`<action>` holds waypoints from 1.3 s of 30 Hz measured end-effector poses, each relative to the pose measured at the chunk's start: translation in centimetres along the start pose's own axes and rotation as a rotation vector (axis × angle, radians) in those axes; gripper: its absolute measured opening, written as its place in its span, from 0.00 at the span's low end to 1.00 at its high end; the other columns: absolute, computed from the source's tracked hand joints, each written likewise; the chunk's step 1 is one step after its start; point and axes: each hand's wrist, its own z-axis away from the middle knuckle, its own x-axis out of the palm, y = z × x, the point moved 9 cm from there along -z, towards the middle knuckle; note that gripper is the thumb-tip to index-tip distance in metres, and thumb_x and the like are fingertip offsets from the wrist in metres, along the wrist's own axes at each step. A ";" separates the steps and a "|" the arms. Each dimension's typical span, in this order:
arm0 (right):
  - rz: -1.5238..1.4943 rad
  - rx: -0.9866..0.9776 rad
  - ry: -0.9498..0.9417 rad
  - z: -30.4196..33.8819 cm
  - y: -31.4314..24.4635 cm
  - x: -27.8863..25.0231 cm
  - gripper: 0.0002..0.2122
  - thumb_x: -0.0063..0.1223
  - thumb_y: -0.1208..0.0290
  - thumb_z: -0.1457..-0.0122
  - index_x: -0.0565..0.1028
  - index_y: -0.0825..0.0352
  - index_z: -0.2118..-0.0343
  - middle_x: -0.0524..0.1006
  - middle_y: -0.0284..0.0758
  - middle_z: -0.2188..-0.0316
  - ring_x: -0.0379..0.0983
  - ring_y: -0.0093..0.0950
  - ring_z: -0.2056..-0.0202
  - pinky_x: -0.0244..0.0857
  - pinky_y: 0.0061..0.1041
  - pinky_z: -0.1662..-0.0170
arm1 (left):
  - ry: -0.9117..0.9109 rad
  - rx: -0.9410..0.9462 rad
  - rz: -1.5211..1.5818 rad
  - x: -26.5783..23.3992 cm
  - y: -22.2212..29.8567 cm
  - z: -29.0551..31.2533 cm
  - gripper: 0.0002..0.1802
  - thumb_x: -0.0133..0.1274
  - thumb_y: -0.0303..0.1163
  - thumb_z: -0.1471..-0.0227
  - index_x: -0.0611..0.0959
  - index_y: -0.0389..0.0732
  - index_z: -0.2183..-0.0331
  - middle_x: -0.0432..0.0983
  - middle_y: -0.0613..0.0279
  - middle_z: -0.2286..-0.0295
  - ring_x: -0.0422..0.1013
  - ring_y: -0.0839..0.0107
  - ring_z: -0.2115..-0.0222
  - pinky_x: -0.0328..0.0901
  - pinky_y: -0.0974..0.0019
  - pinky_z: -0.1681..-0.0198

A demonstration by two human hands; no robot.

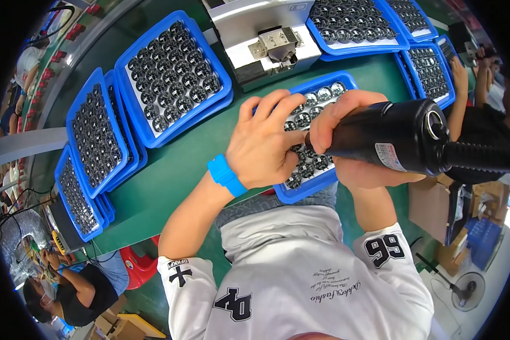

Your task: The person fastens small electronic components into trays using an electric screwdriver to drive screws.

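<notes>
Closest to the camera, a black cylindrical tool (391, 136) lies across the view towards three o'clock, a thick ribbed cable (477, 157) running off its outer end. The right hand (360, 171) is wrapped around it, its fingers curled over the end that points towards nine. Just left of centre, the left hand (264, 139) is half open, its forefinger reaching to the tool's tip and its thumb bent below; from where I stand I cannot tell whether it pinches anything. A bright blue wristband (227, 175) circles that wrist.

Beneath both hands sits a blue tray (294, 195), tilted on the green table (153, 181), with rows of shiny round parts (302, 120) showing between the fingers. At twelve o'clock stands a metal fixture (280, 48). More blue trays (122, 79), filled with similar parts, are stacked from nine to eleven, and other loaded trays (368, 51) spread from one to two. Somebody in black (76, 297) works at eight, near a red stool (139, 269); a fan (468, 292) stands at four.
</notes>
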 end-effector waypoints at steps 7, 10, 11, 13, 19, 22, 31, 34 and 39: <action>0.017 0.029 -0.066 -0.1 0.1 0.0 0.61 0.40 0.08 0.68 0.71 0.74 0.54 0.74 0.40 0.79 0.70 0.31 0.80 0.66 0.29 0.77 | 0.010 -0.004 0.007 0.0 -0.1 0.1 0.19 0.58 0.30 0.67 0.91 0.50 0.67 0.69 0.54 0.46 0.61 0.53 0.41 0.54 0.46 0.41; 0.010 0.028 -0.076 0.3 0.1 0.0 0.60 0.40 0.08 0.67 0.71 0.73 0.54 0.74 0.41 0.79 0.70 0.31 0.80 0.66 0.29 0.76 | 0.034 -0.009 -0.003 -0.1 0.0 0.1 0.18 0.59 0.29 0.67 0.91 0.50 0.67 0.69 0.54 0.46 0.62 0.53 0.41 0.54 0.46 0.41; 0.010 0.030 -0.076 0.4 0.0 0.0 0.60 0.41 0.08 0.67 0.71 0.73 0.54 0.74 0.41 0.79 0.70 0.31 0.80 0.66 0.29 0.76 | 0.040 0.001 -0.008 -0.2 0.1 0.0 0.18 0.59 0.30 0.67 0.91 0.50 0.68 0.70 0.54 0.46 0.62 0.53 0.41 0.54 0.46 0.41; 0.008 0.032 -0.072 0.3 -0.1 0.0 0.60 0.41 0.09 0.67 0.71 0.73 0.54 0.74 0.41 0.79 0.70 0.32 0.80 0.66 0.30 0.76 | 0.047 0.010 -0.009 -0.2 0.1 0.1 0.18 0.59 0.30 0.67 0.91 0.50 0.68 0.70 0.54 0.46 0.62 0.53 0.41 0.54 0.46 0.41; 0.003 0.029 -0.057 0.6 0.0 0.0 0.58 0.43 0.10 0.66 0.71 0.73 0.54 0.74 0.42 0.79 0.70 0.32 0.80 0.66 0.31 0.75 | 0.026 0.004 0.002 0.0 0.0 0.2 0.17 0.60 0.30 0.67 0.91 0.50 0.68 0.70 0.54 0.46 0.62 0.53 0.41 0.54 0.46 0.41; -0.001 0.025 -0.045 0.6 0.0 -0.1 0.58 0.44 0.10 0.65 0.71 0.73 0.54 0.74 0.42 0.79 0.70 0.33 0.80 0.66 0.31 0.75 | 0.029 0.005 -0.006 0.1 -0.1 0.3 0.17 0.60 0.30 0.66 0.91 0.50 0.68 0.70 0.54 0.46 0.62 0.54 0.42 0.54 0.46 0.41; -0.016 -0.008 0.001 0.5 -0.5 -0.4 0.56 0.47 0.12 0.63 0.71 0.73 0.54 0.74 0.44 0.79 0.69 0.34 0.80 0.66 0.32 0.73 | 0.016 -0.001 -0.025 -0.1 -0.1 -0.1 0.17 0.60 0.32 0.64 0.92 0.52 0.67 0.70 0.57 0.46 0.62 0.55 0.41 0.54 0.47 0.40; -0.070 -0.023 0.001 0.3 -0.5 -0.4 0.57 0.48 0.12 0.65 0.71 0.72 0.53 0.74 0.44 0.78 0.70 0.34 0.80 0.66 0.32 0.73 | 0.004 0.002 -0.048 -0.1 0.1 0.0 0.16 0.60 0.32 0.64 0.92 0.52 0.67 0.70 0.57 0.46 0.62 0.56 0.41 0.54 0.47 0.40; -0.319 -0.132 -0.156 -1.8 -2.6 -0.7 0.55 0.47 0.17 0.55 0.66 0.70 0.42 0.75 0.37 0.71 0.73 0.28 0.74 0.67 0.29 0.70 | -0.004 -0.009 -0.039 0.1 0.0 0.6 0.19 0.60 0.32 0.63 0.91 0.52 0.63 0.69 0.56 0.45 0.61 0.54 0.41 0.54 0.47 0.40</action>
